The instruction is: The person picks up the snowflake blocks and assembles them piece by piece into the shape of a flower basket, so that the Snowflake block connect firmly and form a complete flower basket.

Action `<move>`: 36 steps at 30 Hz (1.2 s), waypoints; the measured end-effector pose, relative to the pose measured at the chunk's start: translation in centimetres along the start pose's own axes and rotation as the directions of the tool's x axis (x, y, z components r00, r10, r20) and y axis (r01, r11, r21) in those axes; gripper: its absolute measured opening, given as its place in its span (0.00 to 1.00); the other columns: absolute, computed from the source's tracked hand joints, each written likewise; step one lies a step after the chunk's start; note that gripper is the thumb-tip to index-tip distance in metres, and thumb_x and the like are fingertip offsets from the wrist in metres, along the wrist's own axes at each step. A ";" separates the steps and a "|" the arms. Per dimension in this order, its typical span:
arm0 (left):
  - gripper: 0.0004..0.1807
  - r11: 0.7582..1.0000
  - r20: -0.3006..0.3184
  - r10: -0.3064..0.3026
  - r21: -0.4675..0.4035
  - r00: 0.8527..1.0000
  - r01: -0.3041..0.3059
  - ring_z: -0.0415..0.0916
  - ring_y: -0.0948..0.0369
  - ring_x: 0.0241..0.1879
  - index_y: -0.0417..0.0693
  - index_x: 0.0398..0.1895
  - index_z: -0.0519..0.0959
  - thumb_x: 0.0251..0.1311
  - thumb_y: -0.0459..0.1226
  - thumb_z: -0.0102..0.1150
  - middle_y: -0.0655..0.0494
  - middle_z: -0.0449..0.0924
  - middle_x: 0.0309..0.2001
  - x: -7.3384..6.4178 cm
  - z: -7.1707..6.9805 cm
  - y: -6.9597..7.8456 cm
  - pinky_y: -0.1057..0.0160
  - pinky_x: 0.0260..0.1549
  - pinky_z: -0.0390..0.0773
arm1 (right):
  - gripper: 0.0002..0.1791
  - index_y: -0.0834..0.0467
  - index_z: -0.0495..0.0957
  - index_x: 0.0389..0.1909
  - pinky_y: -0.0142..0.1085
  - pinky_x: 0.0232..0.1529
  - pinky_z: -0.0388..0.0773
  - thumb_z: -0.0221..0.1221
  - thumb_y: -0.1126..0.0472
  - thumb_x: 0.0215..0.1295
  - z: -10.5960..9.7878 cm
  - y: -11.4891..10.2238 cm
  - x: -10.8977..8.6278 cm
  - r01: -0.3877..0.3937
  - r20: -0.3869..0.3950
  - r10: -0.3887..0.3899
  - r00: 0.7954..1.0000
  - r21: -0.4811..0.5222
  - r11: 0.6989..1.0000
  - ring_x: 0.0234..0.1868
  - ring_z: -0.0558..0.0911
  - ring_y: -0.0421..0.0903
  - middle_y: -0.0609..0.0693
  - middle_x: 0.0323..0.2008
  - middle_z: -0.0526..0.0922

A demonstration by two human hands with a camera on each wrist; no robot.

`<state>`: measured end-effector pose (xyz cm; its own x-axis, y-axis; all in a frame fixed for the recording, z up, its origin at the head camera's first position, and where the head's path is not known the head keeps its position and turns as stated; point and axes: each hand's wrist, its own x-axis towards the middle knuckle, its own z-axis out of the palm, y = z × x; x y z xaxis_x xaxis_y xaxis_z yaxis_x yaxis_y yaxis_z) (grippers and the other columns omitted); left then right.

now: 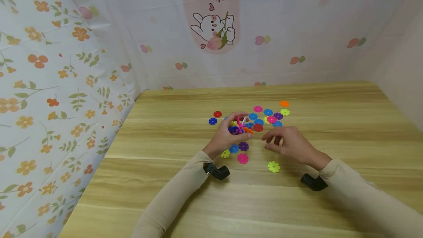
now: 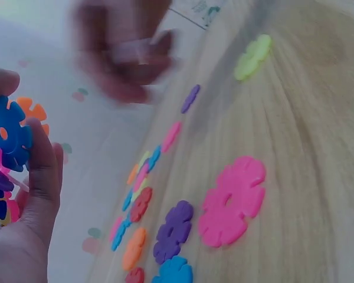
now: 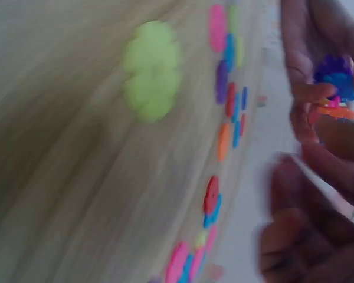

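Note:
My left hand point(image 1: 224, 137) holds a cluster of interlocked plastic snowflake discs point(image 1: 240, 128), raised above the table. Blue, purple, pink and orange discs show in it, and the fingers cover part of it. In the left wrist view a blue disc point(image 2: 9, 134) sits between the thumb and a finger. To the right, my right hand point(image 1: 292, 144) hovers over the table with loosely bent fingers; nothing shows in them, though both wrist views blur this hand. A yellow-green disc point(image 1: 273, 166) lies on the table below it. Close to the left wrist are a pink disc point(image 1: 242, 158) and a purple disc point(image 1: 243, 146).
Loose discs in several colours lie flat beyond the hands, among them a red disc point(image 1: 217, 114) and an orange disc point(image 1: 284, 103). They rest on a wood-grain table point(image 1: 158, 150). Printed cloth point(image 1: 284, 21) hangs behind it, with floral cloth point(image 1: 66, 94) at the left.

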<state>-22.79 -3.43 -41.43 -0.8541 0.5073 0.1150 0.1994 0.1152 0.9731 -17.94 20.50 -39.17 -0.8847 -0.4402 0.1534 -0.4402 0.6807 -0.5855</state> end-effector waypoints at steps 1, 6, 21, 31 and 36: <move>0.33 1.000 0.000 0.012 -0.019 1.000 -0.012 0.69 0.55 0.68 0.59 0.70 0.68 0.62 0.36 0.67 0.53 0.68 0.69 0.0 -0.1 0.0 0.56 0.59 0.78 | 0.13 0.59 0.87 0.43 0.27 0.28 0.74 0.72 0.62 0.57 0.0 0.0 -0.5 0.031 0.053 -0.028 0.998 -0.068 0.997 0.27 0.75 0.34 0.47 0.35 0.87; 0.29 0.996 0.000 0.032 -0.085 0.999 -0.032 0.66 0.55 0.70 0.53 0.67 0.72 0.62 0.33 0.66 0.52 0.69 0.69 0.0 -0.5 -0.1 0.58 0.56 0.81 | 0.20 0.56 0.87 0.46 0.25 0.28 0.70 0.75 0.57 0.52 0.9 0.1 -2.1 0.132 0.232 -0.084 0.969 -0.202 0.970 0.29 0.69 0.33 0.48 0.41 0.81; 0.27 0.989 -0.028 -0.022 -0.147 0.999 0.018 0.67 0.55 0.67 0.54 0.66 0.73 0.63 0.34 0.66 0.54 0.69 0.67 0.1 -0.4 -0.3 0.61 0.49 0.85 | 0.15 0.57 0.87 0.41 0.25 0.29 0.73 0.75 0.66 0.50 1.1 0.7 -2.0 0.180 0.286 -0.142 0.948 -0.111 0.977 0.30 0.70 0.31 0.47 0.39 0.80; 0.30 0.996 -0.027 -0.061 -0.069 0.998 0.059 0.64 0.54 0.71 0.57 0.69 0.71 0.63 0.38 0.67 0.55 0.69 0.69 -0.1 -0.5 -0.2 0.54 0.60 0.79 | 0.15 0.52 0.83 0.36 0.26 0.29 0.75 0.75 0.67 0.49 0.8 1.0 -1.3 0.110 0.323 -0.092 0.942 -0.036 0.993 0.28 0.73 0.32 0.40 0.31 0.80; 0.33 0.998 -0.043 -0.043 -0.045 0.998 0.041 0.63 0.54 0.71 0.58 0.69 0.70 0.60 0.38 0.70 0.55 0.68 0.69 -0.1 -0.4 0.0 0.46 0.67 0.71 | 0.15 0.52 0.83 0.37 0.26 0.29 0.76 0.75 0.67 0.50 0.7 0.9 -1.2 0.100 0.335 -0.085 0.938 -0.026 0.995 0.28 0.73 0.32 0.41 0.32 0.80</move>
<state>-22.88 -3.81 -41.39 -0.8818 0.4644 0.0814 0.1425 0.0979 0.9849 -17.20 21.24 -40.46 -0.7413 -0.6672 -0.0724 -0.5300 0.6482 -0.5467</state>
